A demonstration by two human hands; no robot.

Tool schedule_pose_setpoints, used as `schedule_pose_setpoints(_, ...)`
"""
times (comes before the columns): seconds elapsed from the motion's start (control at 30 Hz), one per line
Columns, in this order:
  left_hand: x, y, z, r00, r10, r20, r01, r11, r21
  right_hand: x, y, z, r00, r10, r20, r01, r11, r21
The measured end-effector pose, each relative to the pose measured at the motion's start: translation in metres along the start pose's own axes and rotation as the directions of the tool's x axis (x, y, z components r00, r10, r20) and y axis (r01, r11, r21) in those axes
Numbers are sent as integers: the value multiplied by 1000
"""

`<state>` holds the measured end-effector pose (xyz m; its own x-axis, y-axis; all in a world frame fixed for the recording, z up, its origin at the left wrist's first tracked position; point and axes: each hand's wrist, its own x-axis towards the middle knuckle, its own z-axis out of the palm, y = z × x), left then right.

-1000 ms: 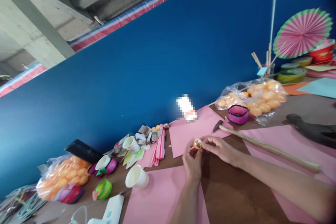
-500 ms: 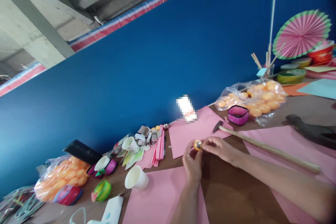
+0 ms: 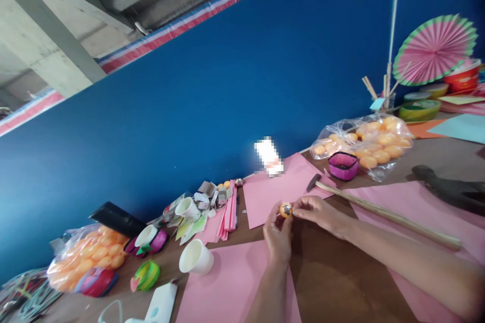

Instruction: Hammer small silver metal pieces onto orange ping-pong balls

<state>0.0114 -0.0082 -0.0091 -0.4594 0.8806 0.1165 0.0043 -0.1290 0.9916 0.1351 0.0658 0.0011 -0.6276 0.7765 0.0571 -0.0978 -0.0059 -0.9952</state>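
The small orange ball (image 3: pixel 286 210) is held above the brown worktop (image 3: pixel 333 277), near the lower edge of a pink paper sheet (image 3: pixel 278 194). A shiny silver part is seen on the upper face of the ball. By the left hand (image 3: pixel 278 242) the ball is gripped between the thumb and the fingers, from the left side and from below. The right hand (image 3: pixel 320 214) is placed at the right edge of the ball; its thumb and forefinger are closed together there, but whether some tiny piece is pinched between them cannot be told.

To the right of the hands, a hammer (image 3: pixel 390 216) with a wooden handle is laid diagonally, its dark head resting on the pink paper sheet. Behind it a purple container (image 3: pixel 343 166) is placed, just beside a clear bag (image 3: pixel 382 141) which is filled with orange balls. Farther back, a pink and green pleated fan (image 3: pixel 435 51) is seen.

On the left, a white cup (image 3: pixel 196 257) is stood at the corner of another pink sheet (image 3: pixel 235 282). A bundle of pink strips (image 3: pixel 228 214) and a patterned cup (image 3: pixel 187 208) are found behind it. Near the lower edge of the view, a white power strip (image 3: pixel 162 303) is partly seen.
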Motion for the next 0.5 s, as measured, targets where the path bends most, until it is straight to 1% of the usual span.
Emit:
schedule_pose_setpoints(0.17,0,-2,0,1000,27,11,-27,999,19,-1,-2,1,999,29,-18,-29,999,-16)
schedule_pose_setpoints(0.33,0,0,0,1000,14,-9,-14,1000,27,0,-4,2,999,29,-18,-29,999,-22)
schedule_pose_setpoints(0.5,-1,2,1,999,39,1,-39,998,42,0,-9,2,997,12,-80,-15,999,-35)
